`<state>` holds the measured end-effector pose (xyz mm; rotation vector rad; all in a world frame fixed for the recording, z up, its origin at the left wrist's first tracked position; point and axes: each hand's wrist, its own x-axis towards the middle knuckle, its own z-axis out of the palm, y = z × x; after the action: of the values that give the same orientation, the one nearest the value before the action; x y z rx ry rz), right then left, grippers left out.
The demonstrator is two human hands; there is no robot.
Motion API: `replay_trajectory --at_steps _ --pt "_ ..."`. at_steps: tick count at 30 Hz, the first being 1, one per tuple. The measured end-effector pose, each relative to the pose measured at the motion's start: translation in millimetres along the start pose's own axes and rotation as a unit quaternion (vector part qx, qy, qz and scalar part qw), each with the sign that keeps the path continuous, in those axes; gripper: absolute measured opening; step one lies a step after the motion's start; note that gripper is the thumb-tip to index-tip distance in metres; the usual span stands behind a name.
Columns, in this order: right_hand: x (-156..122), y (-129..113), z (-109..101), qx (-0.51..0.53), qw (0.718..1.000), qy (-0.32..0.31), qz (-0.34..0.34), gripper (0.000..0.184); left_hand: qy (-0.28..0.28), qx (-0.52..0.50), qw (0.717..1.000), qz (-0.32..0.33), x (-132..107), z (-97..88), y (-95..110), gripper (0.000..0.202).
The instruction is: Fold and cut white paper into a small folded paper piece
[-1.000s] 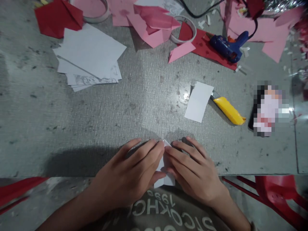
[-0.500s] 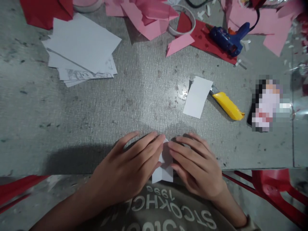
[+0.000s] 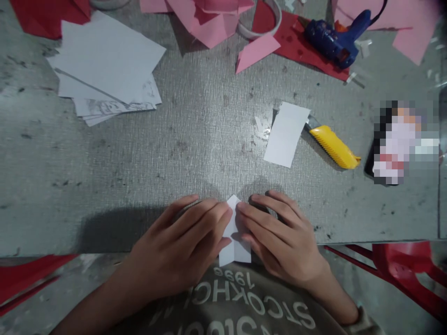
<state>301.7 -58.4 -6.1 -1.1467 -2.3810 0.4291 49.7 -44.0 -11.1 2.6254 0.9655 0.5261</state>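
Note:
A small white piece of paper (image 3: 233, 246) with a pointed top and a crease down its middle lies at the table's front edge, its lower end sticking out towards my shirt. My left hand (image 3: 188, 237) grips its left side, thumb low and fingertips along the slanted fold. On the right side, my right hand (image 3: 282, 237) pinches the other slanted edge, its index fingertip near the point. Further up the table, a white paper slip (image 3: 287, 135) partly covers the blade end of a yellow utility knife (image 3: 335, 146).
A stack of white sheets (image 3: 108, 60) lies at the upper left. Along the back are pink paper pieces (image 3: 258, 51), a tape roll (image 3: 278, 18) and a blue glue gun (image 3: 331, 42) on red paper. A pixelated phone (image 3: 394, 144) lies right; red chairs (image 3: 401, 260) flank the front.
The paper's pointed tip shows more, as my fingertips sit slightly lower and further from it. The whole view has shifted a little; the other things lie as before.

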Motion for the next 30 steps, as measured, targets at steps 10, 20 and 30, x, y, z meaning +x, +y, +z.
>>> replay_trajectory --at_steps 10,20,30 --pt "-2 0 1 0.001 1.000 -0.001 -0.008 0.020 -0.009 0.020 1.000 0.008 0 1.0 1 0.040" --pt "-5 -1 2 -0.036 0.999 0.018 -0.016 0.022 -0.016 0.064 0.998 0.013 0 4.6 2 0.045" --pt "-24 -7 -11 -0.004 0.997 0.073 -0.039 0.015 -0.001 0.117 0.993 0.029 2 12.3 -1 0.047"
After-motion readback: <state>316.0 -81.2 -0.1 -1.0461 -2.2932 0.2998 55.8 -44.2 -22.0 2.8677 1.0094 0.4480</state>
